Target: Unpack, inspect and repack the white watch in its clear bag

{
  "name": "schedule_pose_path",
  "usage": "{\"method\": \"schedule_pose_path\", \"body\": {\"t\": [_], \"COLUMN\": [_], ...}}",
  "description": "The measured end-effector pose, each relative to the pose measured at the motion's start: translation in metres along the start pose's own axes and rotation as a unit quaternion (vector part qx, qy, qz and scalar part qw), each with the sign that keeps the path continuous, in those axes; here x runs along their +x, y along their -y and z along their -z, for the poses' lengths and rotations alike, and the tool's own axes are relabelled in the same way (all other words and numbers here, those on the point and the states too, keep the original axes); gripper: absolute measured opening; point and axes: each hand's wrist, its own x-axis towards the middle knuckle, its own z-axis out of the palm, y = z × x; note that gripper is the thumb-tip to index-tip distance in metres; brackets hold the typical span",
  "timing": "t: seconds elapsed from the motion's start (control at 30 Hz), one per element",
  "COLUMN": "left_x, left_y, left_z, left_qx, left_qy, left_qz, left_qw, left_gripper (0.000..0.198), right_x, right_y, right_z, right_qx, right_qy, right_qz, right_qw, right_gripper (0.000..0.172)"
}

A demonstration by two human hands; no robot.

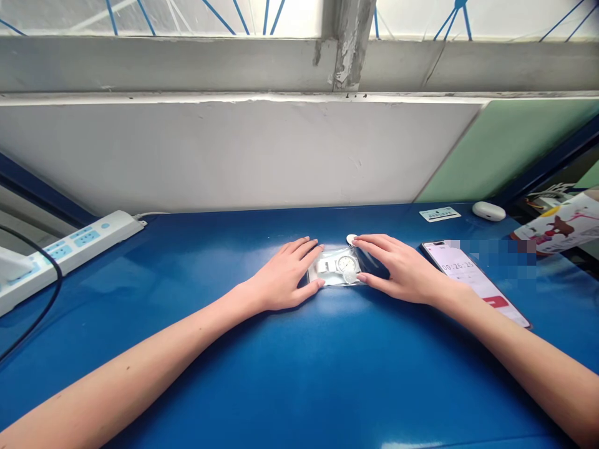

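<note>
A clear plastic bag (312, 274) lies flat on the blue table, holding a wristwatch (347, 264) with a pale round dial and a light strap. My left hand (287, 274) rests at the bag's left end, fingers stretched out, the thumb along its near edge. At the right end is my right hand (402, 269), with fingers and thumb apart. Its thumb tip is at the bag's lower right corner. Beside its fingertips, just behind the bag, sits a small white round disc (350, 239); whether they touch it I cannot tell.
A phone (472, 280) showing a timer lies partly beneath my right forearm. Behind it are a card (440, 214) and a white earbud case (488, 211). A printed package (561, 224) stands far right. A white power strip (79, 249) and black cable (57, 287) occupy the left side.
</note>
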Motion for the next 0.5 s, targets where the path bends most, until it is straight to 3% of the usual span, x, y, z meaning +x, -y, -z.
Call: {"method": "schedule_pose_path", "body": {"t": [0.5], "left_x": [0.0015], "left_y": [-0.0028], "left_z": [-0.001], "left_qx": [-0.006], "left_qy": [-0.024], "left_qz": [0.05], "left_qw": [0.998], "left_gripper": [0.077], "right_x": [-0.0048], "right_y": [-0.0069], "right_z": [0.003], "right_qx": [0.005], "right_qy": [0.096], "right_qz": [-0.021], "right_qw": [0.995], "right_gripper": [0.08]}}
